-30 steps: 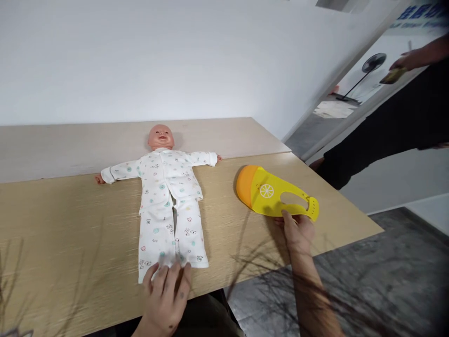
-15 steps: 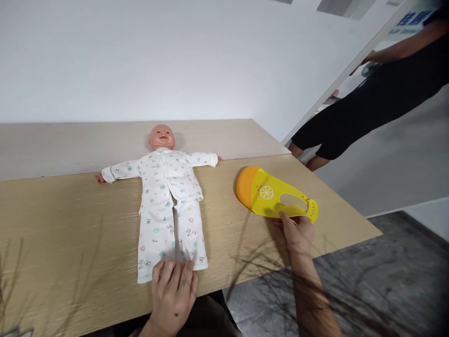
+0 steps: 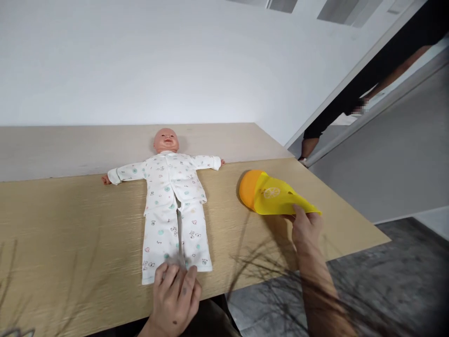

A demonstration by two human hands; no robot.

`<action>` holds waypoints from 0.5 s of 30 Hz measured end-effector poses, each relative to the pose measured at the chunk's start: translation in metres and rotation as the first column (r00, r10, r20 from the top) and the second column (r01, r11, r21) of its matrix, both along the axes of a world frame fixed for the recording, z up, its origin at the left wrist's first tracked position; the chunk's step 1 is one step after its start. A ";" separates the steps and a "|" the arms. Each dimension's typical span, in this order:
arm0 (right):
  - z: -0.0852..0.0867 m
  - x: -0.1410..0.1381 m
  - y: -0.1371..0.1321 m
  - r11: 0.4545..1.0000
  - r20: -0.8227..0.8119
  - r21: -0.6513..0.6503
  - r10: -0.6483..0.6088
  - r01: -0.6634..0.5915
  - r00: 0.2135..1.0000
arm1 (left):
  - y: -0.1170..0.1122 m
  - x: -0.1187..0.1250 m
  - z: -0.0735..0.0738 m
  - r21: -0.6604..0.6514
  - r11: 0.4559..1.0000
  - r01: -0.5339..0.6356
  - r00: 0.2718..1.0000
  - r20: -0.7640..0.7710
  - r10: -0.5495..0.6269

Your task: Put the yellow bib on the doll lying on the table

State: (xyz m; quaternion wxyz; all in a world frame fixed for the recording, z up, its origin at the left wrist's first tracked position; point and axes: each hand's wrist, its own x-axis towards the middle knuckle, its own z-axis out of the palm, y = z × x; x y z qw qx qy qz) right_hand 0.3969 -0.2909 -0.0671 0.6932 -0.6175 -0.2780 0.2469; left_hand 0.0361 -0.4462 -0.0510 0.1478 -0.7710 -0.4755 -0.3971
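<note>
Yellow bib [image 3: 277, 199] now tilted, narrow end raised

It is right of the doll [image 3: 171, 180], edge pinched in the right hand [image 3: 306, 229]. Left hand [image 3: 176, 296], half curled, sits at the doll's trouser hems [image 3: 202, 266] (whether gripping cloth, I cannot tell).

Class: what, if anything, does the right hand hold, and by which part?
The right hand grips the yellow bib at its near edge, toward the narrow strap end.
</note>
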 end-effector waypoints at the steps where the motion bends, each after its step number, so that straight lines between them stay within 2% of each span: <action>1: 0.007 -0.002 0.005 0.999 -0.003 0.043 0.006 -0.006 1.000 | 0.001 -0.001 0.005 -0.012 0.999 0.045 0.999 0.028 -0.044; 3: 0.024 -0.008 0.016 0.993 0.007 0.120 0.011 -0.012 1.000 | 0.008 -0.004 0.016 -0.029 0.996 0.081 0.991 0.105 -0.077; 5: 0.046 -0.018 0.028 0.979 0.032 0.202 0.035 -0.040 0.999 | 0.023 -0.007 0.029 -0.050 0.998 0.038 0.983 0.182 -0.028; 9: 0.100 -0.050 0.040 0.948 0.084 0.293 0.108 -0.128 0.991 | 0.074 -0.015 0.058 -0.203 0.979 0.032 0.963 0.269 0.024; 11: 0.128 -0.069 0.038 0.955 0.056 0.264 0.124 -0.135 0.991 | 0.103 -0.018 0.074 -0.305 0.950 0.062 0.936 0.348 0.050; 12: 0.141 -0.080 0.035 0.958 0.018 0.233 0.169 -0.169 0.985 | 0.118 -0.019 0.083 -0.331 0.941 0.073 0.919 0.388 0.065; 13: 0.154 -0.090 0.032 0.941 -0.015 0.224 0.264 -0.254 0.964 | 0.132 -0.019 0.091 -0.359 0.930 0.081 0.906 0.416 0.081; 15: 0.175 -0.111 0.028 0.848 -0.027 0.284 0.473 -0.447 0.880 | 0.158 -0.022 0.106 -0.439 0.896 0.067 0.888 0.436 0.147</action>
